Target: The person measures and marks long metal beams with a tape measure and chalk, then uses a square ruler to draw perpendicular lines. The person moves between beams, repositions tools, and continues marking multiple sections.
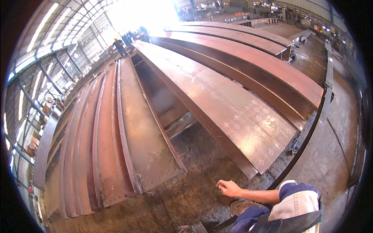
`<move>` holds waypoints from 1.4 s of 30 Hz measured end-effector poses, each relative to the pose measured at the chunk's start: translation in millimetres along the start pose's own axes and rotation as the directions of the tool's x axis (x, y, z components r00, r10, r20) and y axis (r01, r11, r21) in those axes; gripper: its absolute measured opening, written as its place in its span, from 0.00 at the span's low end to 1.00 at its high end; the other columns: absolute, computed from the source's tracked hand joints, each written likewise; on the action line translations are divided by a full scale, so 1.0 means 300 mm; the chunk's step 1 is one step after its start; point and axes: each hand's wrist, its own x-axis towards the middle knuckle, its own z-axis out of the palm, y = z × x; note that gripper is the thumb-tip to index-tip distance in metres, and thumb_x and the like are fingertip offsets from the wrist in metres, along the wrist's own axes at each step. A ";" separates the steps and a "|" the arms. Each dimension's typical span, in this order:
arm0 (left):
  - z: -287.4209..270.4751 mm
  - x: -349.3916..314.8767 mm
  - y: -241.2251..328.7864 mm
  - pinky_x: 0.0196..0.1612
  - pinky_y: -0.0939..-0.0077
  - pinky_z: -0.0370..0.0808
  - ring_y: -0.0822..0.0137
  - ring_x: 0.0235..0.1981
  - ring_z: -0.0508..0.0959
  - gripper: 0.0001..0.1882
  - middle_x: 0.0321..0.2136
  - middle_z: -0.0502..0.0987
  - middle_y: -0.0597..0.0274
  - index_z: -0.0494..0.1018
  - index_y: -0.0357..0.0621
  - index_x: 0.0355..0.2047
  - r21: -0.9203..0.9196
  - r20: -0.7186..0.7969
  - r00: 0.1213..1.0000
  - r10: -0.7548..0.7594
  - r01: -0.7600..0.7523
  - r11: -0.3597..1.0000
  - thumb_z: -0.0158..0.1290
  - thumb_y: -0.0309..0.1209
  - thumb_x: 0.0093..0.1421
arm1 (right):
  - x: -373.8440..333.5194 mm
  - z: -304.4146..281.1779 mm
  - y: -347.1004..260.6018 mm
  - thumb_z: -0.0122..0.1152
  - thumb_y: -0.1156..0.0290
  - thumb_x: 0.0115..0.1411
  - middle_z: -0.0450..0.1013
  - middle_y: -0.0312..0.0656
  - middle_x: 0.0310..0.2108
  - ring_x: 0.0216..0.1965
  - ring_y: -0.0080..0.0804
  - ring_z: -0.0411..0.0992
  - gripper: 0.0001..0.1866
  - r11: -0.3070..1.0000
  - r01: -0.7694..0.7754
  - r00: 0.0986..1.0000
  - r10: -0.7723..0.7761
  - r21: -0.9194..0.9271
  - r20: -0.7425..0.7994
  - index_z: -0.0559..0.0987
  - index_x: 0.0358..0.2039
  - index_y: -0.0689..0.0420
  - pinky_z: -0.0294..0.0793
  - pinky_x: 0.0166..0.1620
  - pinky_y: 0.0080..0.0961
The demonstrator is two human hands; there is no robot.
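My right hand is at the lower right, the bare forearm reaching leftward from a blue and beige sleeve. Its fingers are loosely curled in, and nothing shows in them. Nearest to it is the cut end of a long, wide steel beam, apart from the hand. Chalk-like marks dot this beam's top near its end. To the left lies another brown steel beam with small holes along its near end. Below the hand, a shoe and a blue trouser leg are partly visible. My left hand is out of view.
Several more rusty beams run side by side at the left. Others lie at the right. Dark stained floor lies between the rows. A dark curved rail or cable passes the beam ends. A person in a yellow helmet bends far off.
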 end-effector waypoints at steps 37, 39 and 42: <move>0.091 0.694 -0.583 0.69 0.61 0.60 0.51 0.66 0.65 0.40 0.65 0.66 0.47 0.59 0.35 0.68 -0.519 -0.555 0.490 -0.672 0.427 0.740 0.49 0.49 0.62 | 0.049 -0.305 0.393 0.57 0.60 0.64 0.79 0.48 0.21 0.26 0.35 0.80 0.19 0.846 -0.156 0.902 0.333 -0.511 0.276 0.83 0.32 0.65 0.76 0.34 0.34; 0.077 0.708 -0.599 0.72 0.65 0.55 0.60 0.70 0.60 0.28 0.68 0.64 0.58 0.55 0.42 0.72 -0.634 -0.481 0.656 -0.582 0.199 0.747 0.40 0.30 0.72 | 0.044 -0.309 0.382 0.56 0.53 0.65 0.80 0.52 0.25 0.31 0.47 0.81 0.22 0.797 -0.229 0.871 0.424 -0.558 0.247 0.83 0.33 0.63 0.76 0.39 0.41; 0.064 0.742 -0.585 0.60 0.37 0.71 0.52 0.45 0.83 0.23 0.43 0.84 0.49 0.82 0.38 0.42 -0.669 -0.457 0.345 -0.820 0.475 0.572 0.52 0.46 0.64 | 0.056 -0.287 0.401 0.59 0.52 0.60 0.80 0.47 0.22 0.28 0.45 0.81 0.21 0.756 -0.138 0.919 0.338 -0.640 0.202 0.85 0.29 0.60 0.79 0.36 0.40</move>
